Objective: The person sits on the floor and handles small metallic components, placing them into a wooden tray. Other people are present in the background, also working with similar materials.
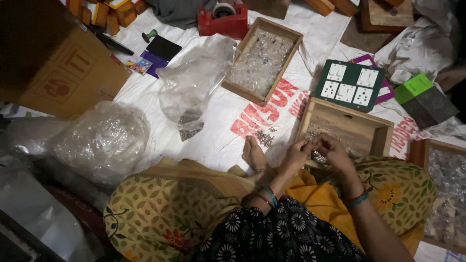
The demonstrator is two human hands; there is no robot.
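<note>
My left hand (297, 154) and my right hand (332, 149) meet at the near edge of a shallow wooden tray (376, 127). Both pinch small shiny metal parts (318, 156) held between them. More of these small metal pieces lie scattered in the tray's left part. A little heap of the same parts (265, 138) rests on the white sheet (213, 140) by my bare foot (254, 154). Just beyond the tray lies a green switch-and-socket board (350, 85).
A long wooden box of clear plastic bits (262, 60) lies further off. A clear bag with small screws (191, 90), a large bundled plastic bag (102, 140), a cardboard box (58, 63), a red tape dispenser (222, 22) and another tray (446, 194) at right surround me.
</note>
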